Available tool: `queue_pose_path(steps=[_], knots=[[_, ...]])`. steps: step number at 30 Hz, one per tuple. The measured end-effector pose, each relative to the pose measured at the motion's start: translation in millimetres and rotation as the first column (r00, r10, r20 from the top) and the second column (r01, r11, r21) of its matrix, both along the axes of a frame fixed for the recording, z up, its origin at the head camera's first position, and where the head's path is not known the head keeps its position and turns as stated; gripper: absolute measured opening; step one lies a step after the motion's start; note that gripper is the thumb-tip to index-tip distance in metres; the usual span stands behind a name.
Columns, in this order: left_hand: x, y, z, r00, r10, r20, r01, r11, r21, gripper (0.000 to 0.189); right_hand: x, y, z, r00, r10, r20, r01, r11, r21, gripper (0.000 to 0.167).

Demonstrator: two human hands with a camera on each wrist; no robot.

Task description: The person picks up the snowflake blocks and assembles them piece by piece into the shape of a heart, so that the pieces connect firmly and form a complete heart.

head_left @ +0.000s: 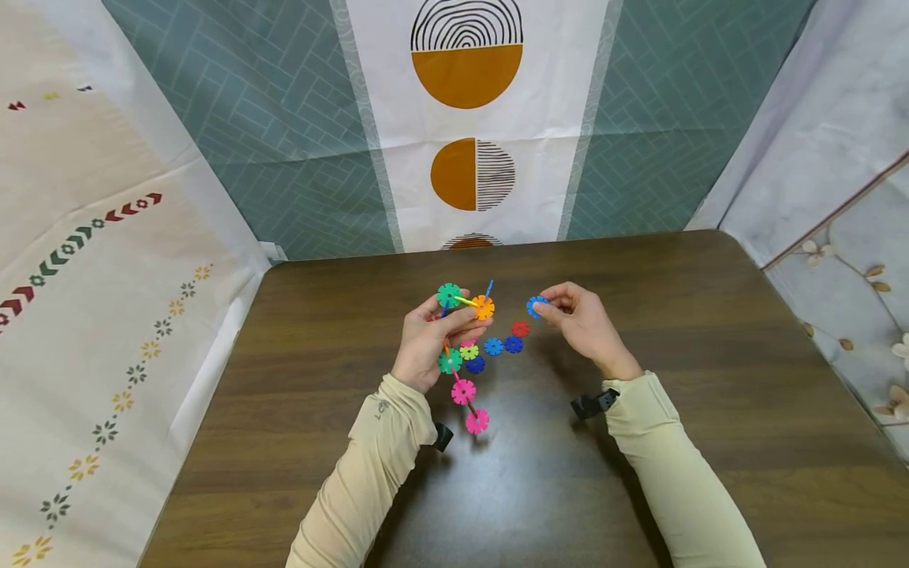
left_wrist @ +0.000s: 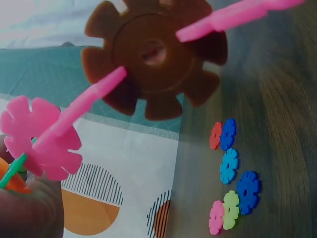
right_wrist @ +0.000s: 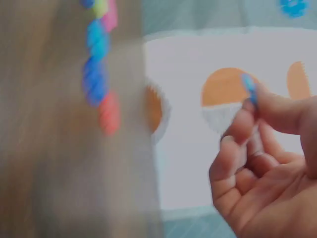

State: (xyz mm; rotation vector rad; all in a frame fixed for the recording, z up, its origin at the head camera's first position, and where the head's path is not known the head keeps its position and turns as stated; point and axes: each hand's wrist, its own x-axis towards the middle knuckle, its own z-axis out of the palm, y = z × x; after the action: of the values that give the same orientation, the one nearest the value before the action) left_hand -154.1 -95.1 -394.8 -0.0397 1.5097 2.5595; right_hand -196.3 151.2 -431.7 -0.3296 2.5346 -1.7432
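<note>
Closest to the left wrist camera hangs a brown disc, toothed all round, with a small hole at its middle; two pink discs, seen edge-on, slot into it on opposite sides. It forms part of a linked chain held up over the desk by the left grip. That grip is drawn together, its thumb tip at an orange disc, pinching the chain near its upper end while the rest trails down past the palm.

Across from it, the right grip pinches a single blue disc between thumb and forefinger, the other fingers curled in. This disc is raised above the desk, just right of the chain and apart from it. In the head view its notched face shows; the right wrist view is blurred, though the disc there seems to be turned edge-on.

Alongside the orange disc, the chain carries a green disc and a yellow disc set crosswise between them. Between the two hands, loose discs in red, blue, pink and yellow-green lie flat on the desk.
</note>
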Motion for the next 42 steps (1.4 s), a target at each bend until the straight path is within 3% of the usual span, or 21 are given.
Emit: queue_pose_path(steps=[4,8,19,32,42], knots=[[1.5,2.4,0.6,0.999,-0.035,-0.013,0.034,0.999,-0.023,0.038,6.3,-12.9,20.5,0.998,-0.036,-0.043,0.024,0.968,-0.248,0.033],[3.2,5.5,1.2,0.998,-0.056,-0.034,0.055,0.997,-0.050,0.039,11.8,-23.7,34.4,0.993,-0.071,-0.097,0.035,0.943,-0.330,0.031],[7.0,7.0,1.5,0.997,-0.065,-0.052,0.060,0.994,-0.090,0.038,32.7,-38.9,69.5,0.975,-0.004,-0.222,-0.048,0.972,-0.229,0.024],[8.3,6.8,1.9,0.996,-0.067,-0.056,0.060,0.991,-0.117,0.036,39.0,-40.2,75.9,0.971,0.034,-0.237,-0.060,0.992,-0.107,0.023],[7.3,8.2,3.6,0.997,-0.010,-0.072,0.002,0.994,-0.112,0.035,39.6,-40.8,79.3,0.967,0.042,-0.252,-0.056,0.997,-0.048,0.023]])
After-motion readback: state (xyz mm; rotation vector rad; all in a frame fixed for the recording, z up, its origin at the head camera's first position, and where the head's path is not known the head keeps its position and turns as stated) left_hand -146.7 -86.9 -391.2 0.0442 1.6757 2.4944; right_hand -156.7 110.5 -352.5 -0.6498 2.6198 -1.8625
